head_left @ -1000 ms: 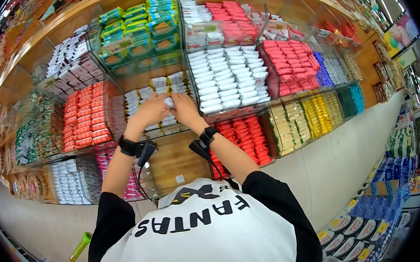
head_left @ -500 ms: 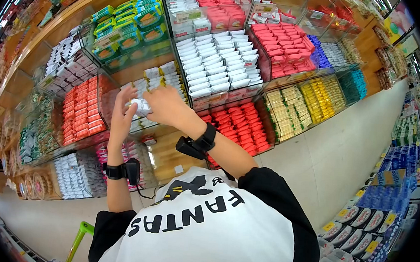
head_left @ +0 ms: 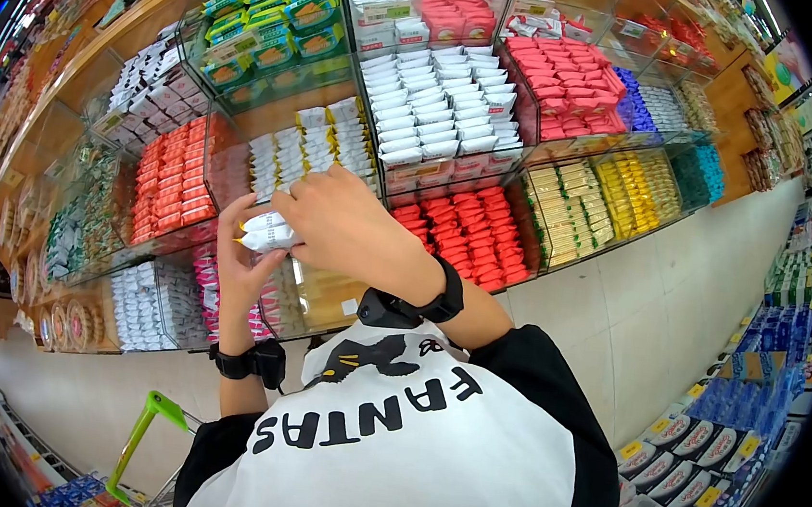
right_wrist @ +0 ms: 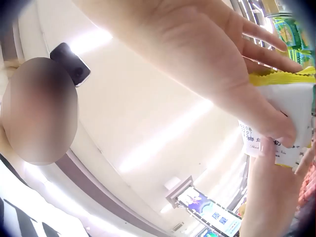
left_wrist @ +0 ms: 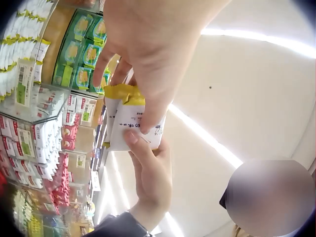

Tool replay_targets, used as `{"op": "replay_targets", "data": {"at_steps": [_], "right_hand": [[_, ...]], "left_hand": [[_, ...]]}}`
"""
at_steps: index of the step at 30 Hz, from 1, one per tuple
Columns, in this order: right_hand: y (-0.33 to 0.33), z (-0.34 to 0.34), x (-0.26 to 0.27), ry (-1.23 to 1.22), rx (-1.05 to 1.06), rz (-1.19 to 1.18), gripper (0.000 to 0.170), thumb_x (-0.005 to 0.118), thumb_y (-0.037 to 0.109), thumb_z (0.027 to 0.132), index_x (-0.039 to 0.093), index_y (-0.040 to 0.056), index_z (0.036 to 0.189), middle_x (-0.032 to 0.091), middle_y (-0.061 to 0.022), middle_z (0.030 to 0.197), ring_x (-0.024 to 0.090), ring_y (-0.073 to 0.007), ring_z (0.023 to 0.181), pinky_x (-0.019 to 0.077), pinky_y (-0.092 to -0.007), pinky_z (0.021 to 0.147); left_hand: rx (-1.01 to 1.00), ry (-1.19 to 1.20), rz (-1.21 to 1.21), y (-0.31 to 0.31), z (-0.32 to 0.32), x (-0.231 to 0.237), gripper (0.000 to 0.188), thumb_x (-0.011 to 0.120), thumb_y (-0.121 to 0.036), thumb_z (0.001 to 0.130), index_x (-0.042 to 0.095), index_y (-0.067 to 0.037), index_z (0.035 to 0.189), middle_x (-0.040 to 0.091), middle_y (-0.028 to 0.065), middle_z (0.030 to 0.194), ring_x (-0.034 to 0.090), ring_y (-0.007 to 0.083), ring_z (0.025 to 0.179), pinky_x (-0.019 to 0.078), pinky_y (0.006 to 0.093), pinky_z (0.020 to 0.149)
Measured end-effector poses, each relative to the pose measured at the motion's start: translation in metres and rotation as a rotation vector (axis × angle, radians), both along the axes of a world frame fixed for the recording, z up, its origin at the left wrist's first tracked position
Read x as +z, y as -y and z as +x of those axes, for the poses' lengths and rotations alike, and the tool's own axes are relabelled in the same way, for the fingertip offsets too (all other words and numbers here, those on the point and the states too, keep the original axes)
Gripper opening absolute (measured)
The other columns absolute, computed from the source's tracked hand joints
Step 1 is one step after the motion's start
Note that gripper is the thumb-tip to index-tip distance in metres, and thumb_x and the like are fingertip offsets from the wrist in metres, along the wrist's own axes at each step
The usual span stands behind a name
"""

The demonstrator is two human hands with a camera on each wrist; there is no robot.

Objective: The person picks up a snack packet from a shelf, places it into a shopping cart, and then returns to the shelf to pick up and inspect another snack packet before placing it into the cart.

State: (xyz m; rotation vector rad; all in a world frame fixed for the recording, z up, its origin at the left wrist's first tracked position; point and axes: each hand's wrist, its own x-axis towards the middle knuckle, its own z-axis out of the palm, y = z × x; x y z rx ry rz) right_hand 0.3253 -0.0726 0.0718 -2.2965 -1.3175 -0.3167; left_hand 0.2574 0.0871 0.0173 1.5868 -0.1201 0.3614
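In front of the bins, my left hand (head_left: 243,263) and right hand (head_left: 341,224) hold small white snack packets (head_left: 268,232) with yellow crimped ends. At least two of them lie side by side between the hands. Seen from the left wrist, the left thumb presses the printed face of a white packet (left_wrist: 121,126), and the other thumb meets it from below. The right wrist view shows the right thumb on a packet's printed side (right_wrist: 296,103). Beyond the hands is a bin of matching white-and-yellow packets (head_left: 314,149), partly covered by the right hand.
White packets (head_left: 443,107) and red packets (head_left: 475,235) fill bins to the right. Orange-red packets (head_left: 173,180) lie in a bin to the left. Clear plastic dividers separate the bins. A green trolley handle (head_left: 134,437) stands at the lower left, over the pale floor.
Both hands have drawn back from the white-and-yellow packets' bin toward the body, bringing packets with them. The left hand has turned to hold them from the side. More of the trolley handle shows.
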Motion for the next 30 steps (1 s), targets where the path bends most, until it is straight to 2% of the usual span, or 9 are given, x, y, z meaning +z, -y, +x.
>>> {"op": "replay_targets", "data": {"at_steps": [4, 8, 13, 18, 30], "right_hand": [[0.006, -0.015, 0.017, -0.020, 0.033, 0.063, 0.036, 0.068, 0.020, 0.060, 0.052, 0.0051, 0.087, 0.056, -0.0083, 0.072, 0.056, -0.0248, 0.073, 0.0410, -0.0349, 0.065], [0.010, -0.028, 0.029, 0.035, 0.043, 0.055, 0.036, 0.068, 0.020, 0.061, 0.050, 0.0056, 0.088, 0.056, -0.0077, 0.071, 0.056, -0.0237, 0.072, 0.0403, -0.0336, 0.065], [0.019, -0.042, 0.039, 0.107, 0.029, -0.044, 0.032, 0.066, 0.018, 0.062, 0.050, 0.0049, 0.086, 0.056, -0.0074, 0.071, 0.055, -0.0223, 0.070, 0.0395, -0.0321, 0.066], [0.031, -0.056, 0.061, 0.126, 0.071, -0.263, 0.024, 0.062, 0.014, 0.064, 0.050, 0.0031, 0.082, 0.056, -0.0078, 0.071, 0.055, -0.0207, 0.072, 0.0384, -0.0303, 0.067], [0.048, -0.072, 0.072, 0.131, 0.184, -0.207, 0.021, 0.060, 0.011, 0.064, 0.050, 0.0028, 0.081, 0.055, -0.0066, 0.070, 0.054, -0.0190, 0.071, 0.0357, -0.0279, 0.066]], "left_hand": [[-0.016, -0.045, -0.092, -0.006, -0.015, 0.002, 0.054, 0.063, -0.001, 0.062, 0.043, -0.001, 0.113, 0.049, 0.0092, 0.107, 0.049, 0.0165, 0.099, 0.0402, 0.0295, 0.085], [-0.015, -0.025, -0.162, -0.006, -0.028, 0.000, 0.051, 0.063, -0.003, 0.062, 0.045, 0.000, 0.110, 0.053, 0.0069, 0.100, 0.052, 0.0145, 0.094, 0.0406, 0.0278, 0.083], [-0.007, -0.060, -0.114, 0.007, -0.043, 0.003, 0.050, 0.064, -0.006, 0.063, 0.046, 0.001, 0.108, 0.053, 0.0061, 0.098, 0.051, 0.0138, 0.092, 0.0406, 0.0273, 0.081], [0.015, -0.047, -0.092, 0.020, -0.058, 0.002, 0.051, 0.067, -0.012, 0.063, 0.046, 0.002, 0.107, 0.052, 0.0056, 0.098, 0.051, 0.0132, 0.090, 0.0402, 0.0265, 0.080], [0.127, 0.009, -0.066, 0.042, -0.092, 0.014, 0.056, 0.069, -0.017, 0.064, 0.044, 0.003, 0.109, 0.052, 0.0073, 0.100, 0.050, 0.0142, 0.093, 0.0401, 0.0273, 0.080]]}}
